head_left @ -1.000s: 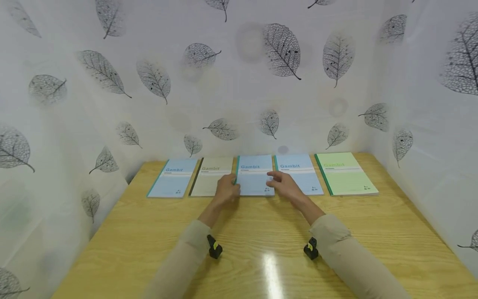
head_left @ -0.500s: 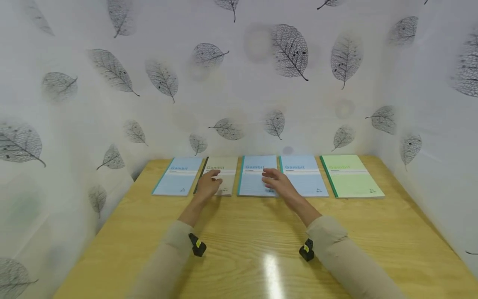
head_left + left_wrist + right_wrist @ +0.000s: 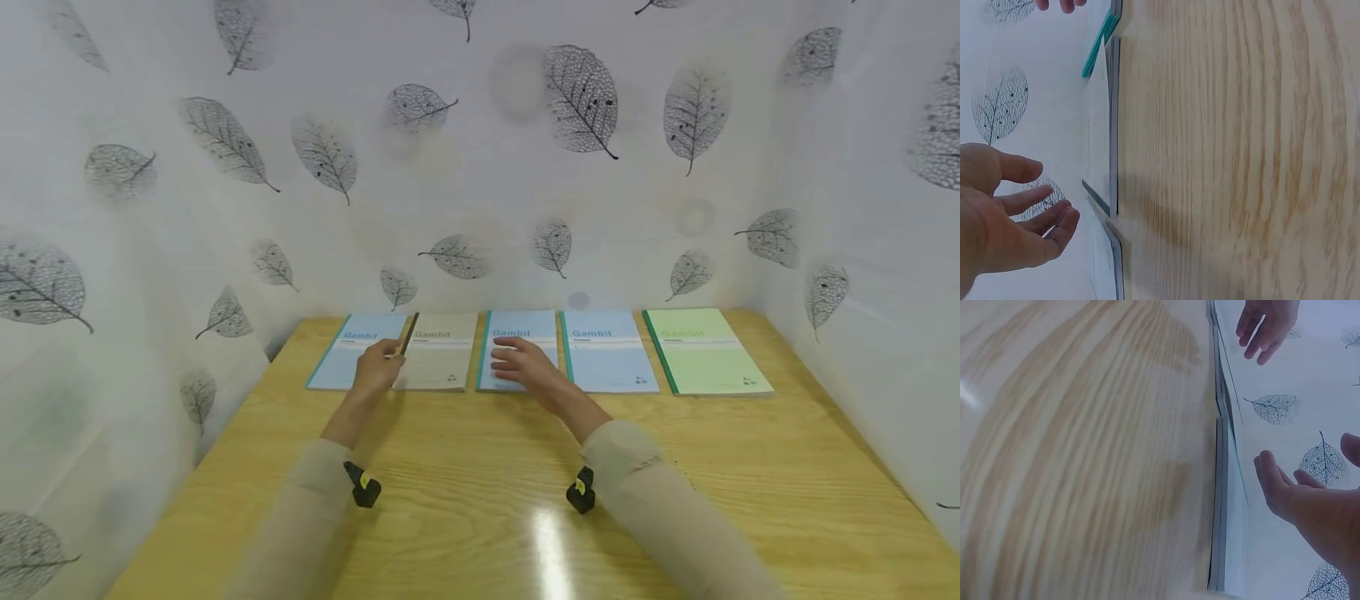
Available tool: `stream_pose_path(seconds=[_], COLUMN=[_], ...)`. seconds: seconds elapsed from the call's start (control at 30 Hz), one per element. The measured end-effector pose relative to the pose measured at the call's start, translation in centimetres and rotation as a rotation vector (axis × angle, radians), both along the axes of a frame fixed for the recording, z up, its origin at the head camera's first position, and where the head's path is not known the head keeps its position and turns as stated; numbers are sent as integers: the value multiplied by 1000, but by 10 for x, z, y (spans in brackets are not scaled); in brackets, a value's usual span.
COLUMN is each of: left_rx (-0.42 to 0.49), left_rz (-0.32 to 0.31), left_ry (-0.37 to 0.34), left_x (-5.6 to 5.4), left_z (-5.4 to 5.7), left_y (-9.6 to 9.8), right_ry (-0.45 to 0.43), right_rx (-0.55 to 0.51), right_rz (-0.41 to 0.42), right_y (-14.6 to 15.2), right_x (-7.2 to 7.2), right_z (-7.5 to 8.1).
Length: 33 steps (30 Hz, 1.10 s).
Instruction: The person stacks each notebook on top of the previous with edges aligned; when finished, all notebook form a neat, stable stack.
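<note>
Five-in-a-row is avoided here: several "Gambit" notebooks lie flat side by side along the table's back. My left hand (image 3: 377, 367) hovers above the gap between the leftmost blue notebook (image 3: 335, 357) and the beige notebook (image 3: 438, 358) with its dark spine. Its fingers are loosely bent with nothing between them, as the left wrist view shows of the same hand (image 3: 1016, 219). Over the middle blue notebook (image 3: 521, 323) is my right hand (image 3: 536, 375), fingers spread and relaxed. In the right wrist view this hand (image 3: 1310, 500) is raised beside the notebooks' edges, holding nothing.
Right of the middle one lie another blue notebook (image 3: 611, 354) and a green notebook (image 3: 705, 354). A white curtain (image 3: 465, 167) printed with leaves closes in the back and sides of the wooden table (image 3: 480, 467). Each sleeve carries a small black wrist camera (image 3: 581, 490).
The left hand has let go near the middle notebook's left edge and moved left past the beige one. The right hand has shifted left too, now over the middle notebook.
</note>
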<state>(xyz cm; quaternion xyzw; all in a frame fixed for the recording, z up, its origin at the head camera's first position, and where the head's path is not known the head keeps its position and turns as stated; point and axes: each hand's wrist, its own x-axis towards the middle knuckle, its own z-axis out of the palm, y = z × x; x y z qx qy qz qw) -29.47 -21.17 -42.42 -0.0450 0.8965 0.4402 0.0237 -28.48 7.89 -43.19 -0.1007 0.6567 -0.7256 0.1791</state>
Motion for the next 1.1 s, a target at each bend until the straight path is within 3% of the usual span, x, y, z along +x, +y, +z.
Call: stream_pose_path(seconds=[0.33,0.53,0.83,1.1], left_rx=[56,34,55,19], left_rz=[5,20,-58,-60], left_ry=[-54,-68,-95,-113], left_x=[-3,-8,-8,-10], left_z=[-1,-4,-7,-4], left_y=[-18,-24,-21,-13], right_ry=[-109,-104,-139,-157], right_rx=[-52,-45,-27,-57], right_rz=[93,105,91,138], right_y=[-23,-34,-48,-64], right_x=[-5,-8,-10,-8], right_z=[6,7,6,5])
